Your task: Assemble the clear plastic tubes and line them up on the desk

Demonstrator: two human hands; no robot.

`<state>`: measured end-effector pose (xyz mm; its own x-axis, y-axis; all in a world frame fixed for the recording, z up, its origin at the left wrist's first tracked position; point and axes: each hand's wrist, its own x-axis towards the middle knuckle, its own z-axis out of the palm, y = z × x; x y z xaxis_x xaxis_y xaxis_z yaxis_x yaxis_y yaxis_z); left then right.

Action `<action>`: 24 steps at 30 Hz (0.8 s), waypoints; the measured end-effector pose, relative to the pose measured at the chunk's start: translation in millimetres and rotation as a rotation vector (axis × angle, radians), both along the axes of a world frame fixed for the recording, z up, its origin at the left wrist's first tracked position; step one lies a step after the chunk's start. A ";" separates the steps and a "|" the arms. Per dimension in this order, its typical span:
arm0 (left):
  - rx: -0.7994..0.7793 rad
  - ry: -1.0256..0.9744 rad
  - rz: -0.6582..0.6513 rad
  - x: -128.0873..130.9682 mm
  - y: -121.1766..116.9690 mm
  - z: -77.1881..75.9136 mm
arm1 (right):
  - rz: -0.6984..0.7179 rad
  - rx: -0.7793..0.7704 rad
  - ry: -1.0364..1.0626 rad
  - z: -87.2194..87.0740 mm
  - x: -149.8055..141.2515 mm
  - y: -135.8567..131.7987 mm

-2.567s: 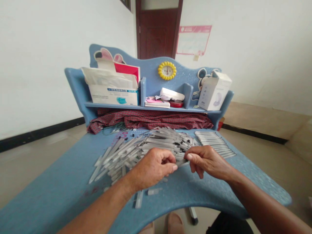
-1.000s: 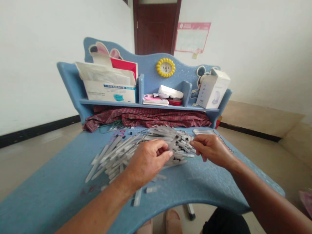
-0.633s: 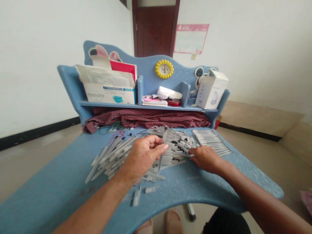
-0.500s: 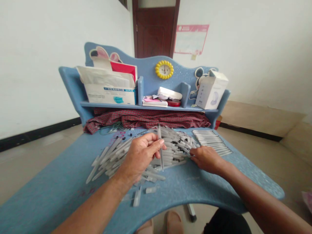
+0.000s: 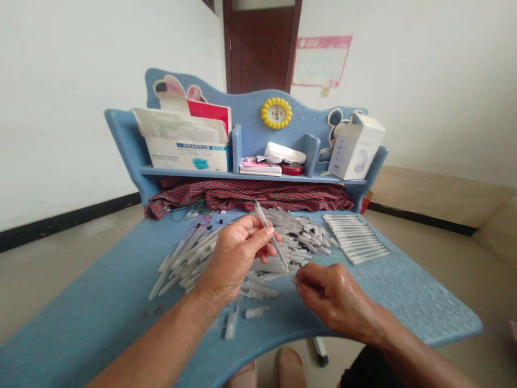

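One carton (image 5: 169, 155) holding white wrapping (image 5: 183, 129); left hand (image 5: 238, 248) pinching pen (image 5: 262, 215).

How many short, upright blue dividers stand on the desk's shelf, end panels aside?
2. One blue divider is right of the white cardboard mask box; the other is right of the round red tin. The boxes may hide more.

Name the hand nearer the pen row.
Right. The right hand is just in front of the pen row; the left hand is farther left, holding a pen.
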<state>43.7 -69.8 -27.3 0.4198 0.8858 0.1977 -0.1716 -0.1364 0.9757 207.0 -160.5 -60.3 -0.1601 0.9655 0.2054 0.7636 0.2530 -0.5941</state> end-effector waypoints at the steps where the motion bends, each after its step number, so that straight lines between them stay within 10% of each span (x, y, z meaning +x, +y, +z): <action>1: 0.000 0.001 -0.007 0.0 0.0 -0.3 | 0.001 0.005 0.024 -1.7 -1.4 1.5; 24: -0.087 0.012 -0.126 -1.9 -0.7 -5.8 | -0.112 0.033 0.782 -36.3 -25.9 5.4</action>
